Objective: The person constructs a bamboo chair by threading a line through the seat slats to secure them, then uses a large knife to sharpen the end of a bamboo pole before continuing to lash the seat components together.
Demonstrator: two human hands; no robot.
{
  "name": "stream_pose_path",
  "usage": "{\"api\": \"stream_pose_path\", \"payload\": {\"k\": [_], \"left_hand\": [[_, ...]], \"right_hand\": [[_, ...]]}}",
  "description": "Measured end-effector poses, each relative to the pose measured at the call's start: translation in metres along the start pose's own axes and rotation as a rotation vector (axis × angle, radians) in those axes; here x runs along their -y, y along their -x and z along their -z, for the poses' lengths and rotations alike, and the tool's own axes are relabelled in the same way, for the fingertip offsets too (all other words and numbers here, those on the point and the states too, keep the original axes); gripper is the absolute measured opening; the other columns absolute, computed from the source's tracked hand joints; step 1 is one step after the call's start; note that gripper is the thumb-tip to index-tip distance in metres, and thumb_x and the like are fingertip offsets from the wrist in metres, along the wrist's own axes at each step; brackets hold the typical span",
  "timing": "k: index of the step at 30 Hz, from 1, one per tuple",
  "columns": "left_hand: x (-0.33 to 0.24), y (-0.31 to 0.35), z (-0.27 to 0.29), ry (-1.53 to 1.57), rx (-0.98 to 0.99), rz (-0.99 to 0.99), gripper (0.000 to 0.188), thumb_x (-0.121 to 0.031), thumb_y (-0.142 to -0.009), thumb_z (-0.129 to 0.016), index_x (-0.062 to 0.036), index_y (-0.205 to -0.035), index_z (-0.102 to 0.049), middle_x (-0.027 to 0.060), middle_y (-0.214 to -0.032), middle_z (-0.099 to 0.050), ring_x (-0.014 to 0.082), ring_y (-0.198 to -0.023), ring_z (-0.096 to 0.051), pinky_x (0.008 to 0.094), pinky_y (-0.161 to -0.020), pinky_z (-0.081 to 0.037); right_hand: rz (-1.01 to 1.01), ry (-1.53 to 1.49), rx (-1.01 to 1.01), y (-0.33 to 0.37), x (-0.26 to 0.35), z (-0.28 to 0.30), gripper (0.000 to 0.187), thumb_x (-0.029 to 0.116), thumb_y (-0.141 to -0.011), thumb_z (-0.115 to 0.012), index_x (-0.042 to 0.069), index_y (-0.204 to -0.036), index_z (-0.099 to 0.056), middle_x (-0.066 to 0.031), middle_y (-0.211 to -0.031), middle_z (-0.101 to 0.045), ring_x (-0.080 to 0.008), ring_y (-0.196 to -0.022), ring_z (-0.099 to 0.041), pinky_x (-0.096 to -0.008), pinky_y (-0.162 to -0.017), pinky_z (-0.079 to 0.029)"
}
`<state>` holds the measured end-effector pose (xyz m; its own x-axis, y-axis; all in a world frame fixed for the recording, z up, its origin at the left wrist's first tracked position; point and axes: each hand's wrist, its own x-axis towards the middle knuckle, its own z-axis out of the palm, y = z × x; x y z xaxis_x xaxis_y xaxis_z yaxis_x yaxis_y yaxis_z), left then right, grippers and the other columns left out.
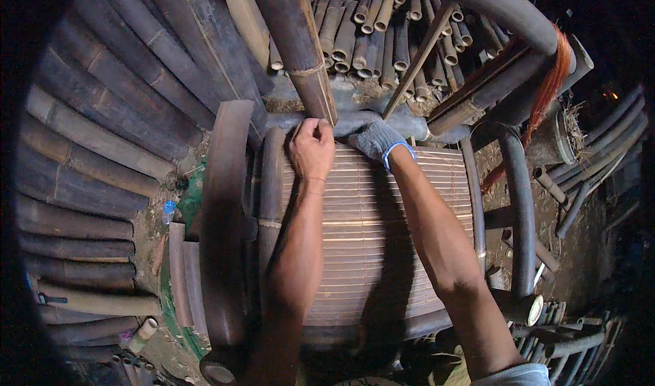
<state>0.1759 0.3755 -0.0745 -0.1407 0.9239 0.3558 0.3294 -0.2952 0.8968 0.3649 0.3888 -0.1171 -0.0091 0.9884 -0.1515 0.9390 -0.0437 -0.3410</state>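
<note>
Pressing on the far edge of the slatted bamboo seat (382, 242), the bare left hand (311, 147) is fisted; the right hand (375, 140) (grey-gloved) lies curled beside it.

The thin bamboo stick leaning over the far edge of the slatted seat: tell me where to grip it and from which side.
Grip the thin bamboo stick low on its shaft, just above the slatted seat, probably coming from the right with the gloved right hand, which lies beside its foot. It slants up and away, and the bare left hand is fisted at the seat's far edge.
</note>
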Motion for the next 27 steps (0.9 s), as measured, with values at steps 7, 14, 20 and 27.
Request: {"api": "stream_pose_path", "payload": {"k": [7, 14, 20, 27], "left_hand": [[0.011, 0.001, 0.008, -0.085, 0.243, -0.017, 0.016, -0.02, -0.083, -0.061, -0.0077, -0.089, -0.071, 0.0167, -0.09, -0.07, 0.0364, -0.083, -0.067, 0.043, -0.075, -0.053], [0.01, 0.002, 0.01, -0.024, 0.418, -0.048, 0.021, -0.007, -0.083, -0.058, -0.0041, -0.101, -0.069, 0.0129, -0.093, -0.073, 0.0277, -0.085, -0.07, 0.0353, -0.08, -0.053], [0.009, 0.004, 0.003, -0.045, 0.417, -0.143, 0.021, -0.005, -0.079, -0.057, -0.0062, -0.096, -0.069, 0.0134, -0.094, -0.071, 0.0343, -0.09, -0.066, 0.0413, -0.082, -0.052], [0.013, 0.005, 0.006, -0.254, 0.468, -0.316, 0.025, -0.007, -0.076, -0.057, -0.0089, -0.097, -0.07, 0.0153, -0.099, -0.067, 0.0362, -0.094, -0.063, 0.0453, -0.083, -0.05]], "right_hand": [[-0.232, -0.005, -0.14, 0.016, 0.032, 0.001, 0.036, 0.035, -0.078, -0.061, 0.009, -0.1, -0.073, -0.0214, -0.104, -0.069, -0.0408, -0.098, -0.065, -0.047, -0.084, -0.052], [-0.372, -0.082, -0.311, 0.057, 0.081, 0.032, 0.035, 0.038, -0.077, -0.062, 0.007, -0.085, -0.074, -0.0204, -0.086, -0.07, -0.0396, -0.083, -0.068, -0.0462, -0.076, -0.053], [-0.373, -0.034, -0.44, 0.059, 0.082, 0.025, 0.034, 0.039, -0.075, -0.063, 0.007, -0.078, -0.074, -0.0202, -0.078, -0.069, -0.039, -0.076, -0.068, -0.0459, -0.071, -0.053], [-0.274, -0.005, -0.699, 0.061, 0.09, 0.012, 0.031, 0.032, -0.074, -0.066, 0.003, -0.065, -0.07, -0.0209, -0.068, -0.066, -0.0383, -0.068, -0.066, -0.0455, -0.064, -0.049]]}}
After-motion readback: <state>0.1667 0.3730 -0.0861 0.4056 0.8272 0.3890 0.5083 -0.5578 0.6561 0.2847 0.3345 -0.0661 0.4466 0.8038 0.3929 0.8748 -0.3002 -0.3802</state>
